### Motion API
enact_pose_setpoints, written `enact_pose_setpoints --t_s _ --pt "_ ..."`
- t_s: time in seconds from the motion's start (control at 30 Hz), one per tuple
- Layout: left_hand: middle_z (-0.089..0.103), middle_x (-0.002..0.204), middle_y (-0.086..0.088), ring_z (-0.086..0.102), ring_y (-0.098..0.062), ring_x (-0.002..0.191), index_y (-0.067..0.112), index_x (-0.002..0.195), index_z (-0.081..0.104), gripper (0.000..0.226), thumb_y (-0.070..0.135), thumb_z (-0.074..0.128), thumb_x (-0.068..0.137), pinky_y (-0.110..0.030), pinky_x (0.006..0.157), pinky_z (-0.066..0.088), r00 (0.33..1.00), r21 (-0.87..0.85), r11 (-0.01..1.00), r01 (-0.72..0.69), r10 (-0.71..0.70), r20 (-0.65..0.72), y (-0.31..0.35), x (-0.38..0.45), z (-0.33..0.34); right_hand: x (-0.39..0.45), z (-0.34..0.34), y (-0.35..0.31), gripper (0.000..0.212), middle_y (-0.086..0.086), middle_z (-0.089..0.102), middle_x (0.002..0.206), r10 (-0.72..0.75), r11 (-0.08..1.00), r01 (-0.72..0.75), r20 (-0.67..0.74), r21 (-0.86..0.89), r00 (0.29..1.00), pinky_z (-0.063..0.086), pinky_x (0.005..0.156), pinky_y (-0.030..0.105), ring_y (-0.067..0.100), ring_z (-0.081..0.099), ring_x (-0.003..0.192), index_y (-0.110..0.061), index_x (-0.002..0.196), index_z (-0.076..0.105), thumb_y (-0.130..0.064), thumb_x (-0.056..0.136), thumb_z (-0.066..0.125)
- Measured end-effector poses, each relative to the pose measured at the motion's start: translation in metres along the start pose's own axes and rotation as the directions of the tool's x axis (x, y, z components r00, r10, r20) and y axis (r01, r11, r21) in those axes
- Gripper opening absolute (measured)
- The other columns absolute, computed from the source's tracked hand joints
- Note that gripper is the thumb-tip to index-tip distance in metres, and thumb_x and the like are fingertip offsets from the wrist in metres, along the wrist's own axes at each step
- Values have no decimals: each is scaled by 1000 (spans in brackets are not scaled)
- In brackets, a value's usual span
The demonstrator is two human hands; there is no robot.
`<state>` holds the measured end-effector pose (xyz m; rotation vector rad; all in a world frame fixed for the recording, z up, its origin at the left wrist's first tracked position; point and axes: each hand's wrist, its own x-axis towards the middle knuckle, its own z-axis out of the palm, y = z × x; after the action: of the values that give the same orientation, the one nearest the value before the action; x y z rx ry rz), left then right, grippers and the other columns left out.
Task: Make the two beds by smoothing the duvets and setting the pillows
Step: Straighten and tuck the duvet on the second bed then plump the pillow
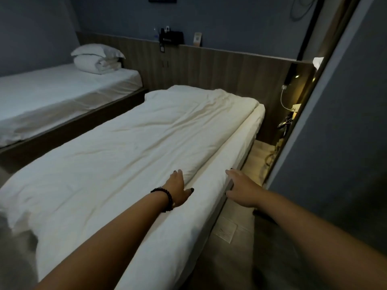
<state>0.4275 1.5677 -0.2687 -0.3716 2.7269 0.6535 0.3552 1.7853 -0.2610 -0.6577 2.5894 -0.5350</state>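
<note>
Duvet (134, 147) lies spread along the near bed (236, 155), its long axis running away from me toward the headboard, my left hand (178, 190) flat and open on its right edge, my right hand (240, 189) open beside the mattress side.

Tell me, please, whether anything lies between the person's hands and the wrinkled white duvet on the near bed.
Nothing visible does. The left hand already rests flat on the wrinkled white duvet near its right edge. The right hand lies open at the mattress side, just beside that edge, with only bare sheet between.
</note>
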Motion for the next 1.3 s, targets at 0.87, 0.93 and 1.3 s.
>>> enact_pose_setpoints --t_s 0.87,0.93,1.3 --pt "0 159 -11 7 -24 147 9 151 -4 81 43 44 97 -38 116 25 993 192 976 -106 114 -30 39 -194 82 -229 45 11 86 3 -2 161 -3 997 -1 -52 -78 999 19 118 32 21 6 148 -10 154 6 -37 91 58" --pt "-1 159 -10 9 -25 147 11 152 -2 77 43 43 98 -38 114 29 994 184 978 -99 104 -19 26 -201 81 -228 54 -3 83 4 6 161 -5 998 4 -17 -61 1000 24 115 31 22 15 146 -14 154 9 -35 91 59" --pt "1 160 -8 3 -22 148 11 151 4 70 41 40 99 -35 115 22 998 11 998 -66 66 -22 -120 -234 53 -184 120 -154 99 4 1 162 9 997 0 109 -77 994 22 118 35 23 12 147 -18 153 -11 -34 89 63"
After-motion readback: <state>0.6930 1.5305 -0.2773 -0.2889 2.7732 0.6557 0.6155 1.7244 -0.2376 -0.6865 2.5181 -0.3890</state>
